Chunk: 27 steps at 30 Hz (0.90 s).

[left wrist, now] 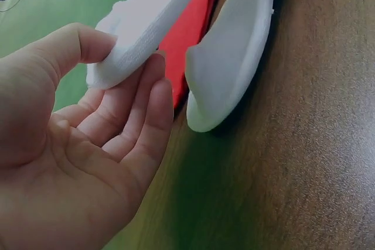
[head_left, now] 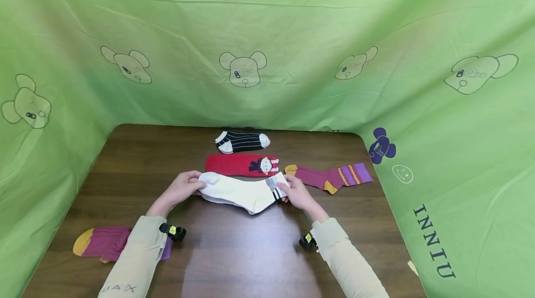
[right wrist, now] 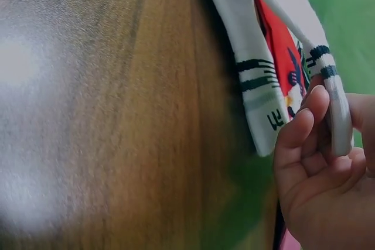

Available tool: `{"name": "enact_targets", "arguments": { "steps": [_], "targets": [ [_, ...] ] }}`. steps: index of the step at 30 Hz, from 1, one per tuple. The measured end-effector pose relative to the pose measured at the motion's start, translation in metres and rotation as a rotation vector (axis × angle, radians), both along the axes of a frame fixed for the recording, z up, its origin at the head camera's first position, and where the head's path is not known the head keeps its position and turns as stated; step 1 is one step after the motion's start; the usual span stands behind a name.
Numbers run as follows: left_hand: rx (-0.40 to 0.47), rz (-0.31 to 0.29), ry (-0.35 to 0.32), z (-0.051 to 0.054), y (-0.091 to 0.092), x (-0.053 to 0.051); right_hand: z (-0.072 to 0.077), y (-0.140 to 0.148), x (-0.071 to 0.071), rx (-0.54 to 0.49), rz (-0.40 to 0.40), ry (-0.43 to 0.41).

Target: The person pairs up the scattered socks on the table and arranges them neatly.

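Held between both hands is a white sock (head_left: 234, 189) with dark stripes at its cuff. My left hand (head_left: 182, 189) pinches its toe end between thumb and fingers. At the striped cuff, my right hand (head_left: 297, 192) does the same. A second white sock (left wrist: 234, 45) lies beneath it on the table, a gap apart in both wrist views; the head view mostly hides it. Just behind lies a red sock (head_left: 230, 165) with a cartoon figure. The right hand is close to a maroon sock (head_left: 311, 177) with yellow toe and heel and a purple cuff.
A black sock (head_left: 246, 142) with white lines lies at the back of the brown table (head_left: 242, 261). Another maroon sock (head_left: 110, 242), partly under the left sleeve, is at the front left. Green printed cloth (head_left: 284, 19) surrounds the back and sides.
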State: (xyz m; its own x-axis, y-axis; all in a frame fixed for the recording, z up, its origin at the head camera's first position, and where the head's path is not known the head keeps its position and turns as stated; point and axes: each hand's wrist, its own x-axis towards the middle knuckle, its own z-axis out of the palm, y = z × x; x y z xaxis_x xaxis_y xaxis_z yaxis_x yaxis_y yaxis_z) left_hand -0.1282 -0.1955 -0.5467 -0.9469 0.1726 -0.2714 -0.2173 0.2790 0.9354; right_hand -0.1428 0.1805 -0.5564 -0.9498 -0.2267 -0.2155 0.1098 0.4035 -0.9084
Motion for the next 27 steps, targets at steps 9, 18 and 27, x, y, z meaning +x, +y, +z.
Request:
{"name": "enact_targets", "arguments": {
  "steps": [9,18,27],
  "targets": [
    [-0.133,0.011,0.011,-0.005,0.013,0.002,-0.006,-0.004,0.0,0.044,0.002,0.004],
    [-0.345,0.0,0.011,0.002,0.018,0.002,-0.006,-0.002,-0.004,0.313,-0.059,0.081],
    [-0.391,0.001,0.025,0.002,0.018,0.001,-0.003,-0.007,-0.013,0.336,-0.021,0.153]
  ]
}}
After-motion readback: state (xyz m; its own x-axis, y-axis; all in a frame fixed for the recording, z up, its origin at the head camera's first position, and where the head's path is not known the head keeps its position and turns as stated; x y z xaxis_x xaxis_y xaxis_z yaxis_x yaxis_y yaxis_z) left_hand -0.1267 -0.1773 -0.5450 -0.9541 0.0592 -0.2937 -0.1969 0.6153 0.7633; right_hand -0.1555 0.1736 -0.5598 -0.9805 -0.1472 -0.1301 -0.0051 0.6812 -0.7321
